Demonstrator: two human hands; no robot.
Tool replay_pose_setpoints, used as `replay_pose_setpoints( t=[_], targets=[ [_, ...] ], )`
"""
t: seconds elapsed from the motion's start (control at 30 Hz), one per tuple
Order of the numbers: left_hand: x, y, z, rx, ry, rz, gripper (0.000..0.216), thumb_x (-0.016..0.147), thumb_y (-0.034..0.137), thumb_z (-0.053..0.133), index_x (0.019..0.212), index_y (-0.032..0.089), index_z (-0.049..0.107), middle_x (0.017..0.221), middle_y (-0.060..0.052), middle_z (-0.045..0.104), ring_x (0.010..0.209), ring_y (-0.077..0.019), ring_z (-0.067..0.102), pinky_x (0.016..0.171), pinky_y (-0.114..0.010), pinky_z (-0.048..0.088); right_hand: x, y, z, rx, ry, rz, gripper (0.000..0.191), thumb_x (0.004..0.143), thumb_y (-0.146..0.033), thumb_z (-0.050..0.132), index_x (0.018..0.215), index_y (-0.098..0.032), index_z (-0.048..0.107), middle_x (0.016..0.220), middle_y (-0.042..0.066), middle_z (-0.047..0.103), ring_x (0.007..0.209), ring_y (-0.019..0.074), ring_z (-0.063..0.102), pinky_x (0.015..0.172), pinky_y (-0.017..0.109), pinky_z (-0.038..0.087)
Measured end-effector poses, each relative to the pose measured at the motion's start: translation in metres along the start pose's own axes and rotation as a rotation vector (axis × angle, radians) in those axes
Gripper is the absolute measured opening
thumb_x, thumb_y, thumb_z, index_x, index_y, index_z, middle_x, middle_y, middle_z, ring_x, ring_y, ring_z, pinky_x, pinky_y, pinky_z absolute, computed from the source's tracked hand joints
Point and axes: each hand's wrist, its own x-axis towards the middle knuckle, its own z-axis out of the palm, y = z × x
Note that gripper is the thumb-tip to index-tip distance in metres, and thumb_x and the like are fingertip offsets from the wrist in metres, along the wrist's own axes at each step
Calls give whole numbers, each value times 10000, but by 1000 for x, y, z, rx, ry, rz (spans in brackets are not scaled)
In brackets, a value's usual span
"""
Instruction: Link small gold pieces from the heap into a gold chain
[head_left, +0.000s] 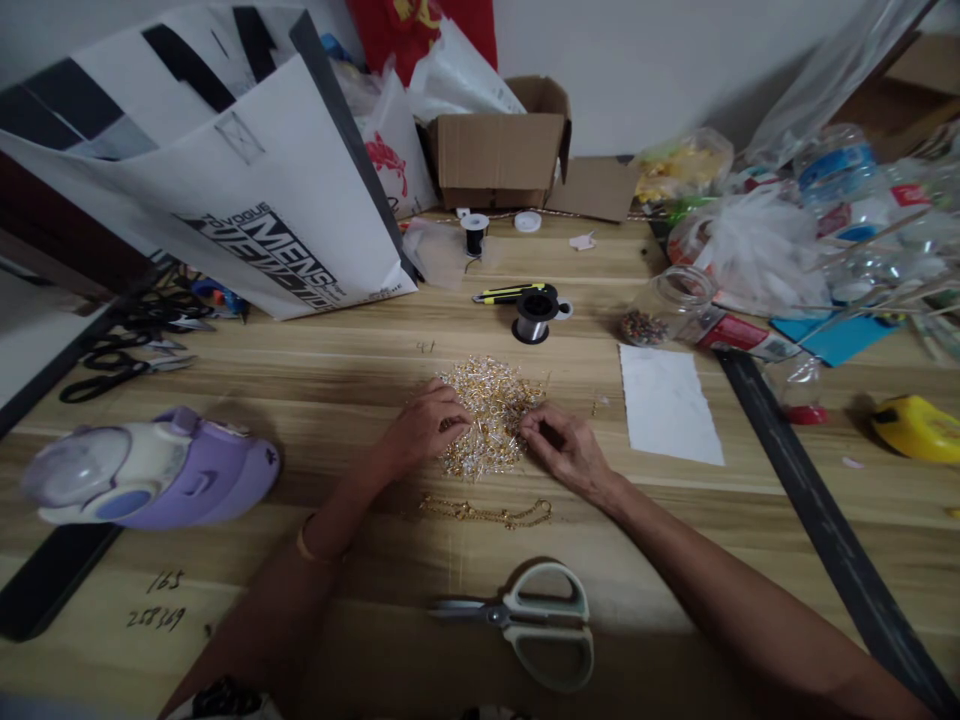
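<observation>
A heap of small gold and silvery beads or findings (486, 400) is spread on the wooden table (360, 360). At its left edge, my left hand (426, 425) touches the pieces with curled fingers, thumb near the fingertips. On the right side, my right hand (566, 445) has thumb and forefinger pinched together at the heap. Anything between the fingers of either hand is too small to make out. Below the heap lies a gold chain (487, 514), stretched sideways. Scissors with pale handles (547, 625) rest nearer to me, blades pointing left.
Behind the heap are a wire spool (534, 315) and a yellow-black cutter knife (499, 294). White paper (670, 405) and a tipped jar (671, 300) are to the right. A purple bottle (165, 475), black scissors (120, 365) and a large paper bag (262, 180) occupy the left.
</observation>
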Motion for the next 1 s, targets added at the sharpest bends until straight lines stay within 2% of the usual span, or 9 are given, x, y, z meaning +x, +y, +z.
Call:
replay_pose_setpoints(
  t=[0.3,1.0],
  targets=[
    [-1,1,7,95,-54,19,173,854,214,537,731,162,648,739,-43,593,845,-188,476,826,-328,385,0,-2,-1,16,-15,23,133,886,-256,495,813,-178,574,721,35,560,664,155,519,627,282,414],
    [-2,6,11,193,-64,15,200,878,212,488,722,157,602,766,-46,585,828,-192,464,825,-351,378,0,0,0,18,-3,4,124,885,-258,498,819,-181,571,726,33,565,667,154,520,622,282,415]
  ],
)
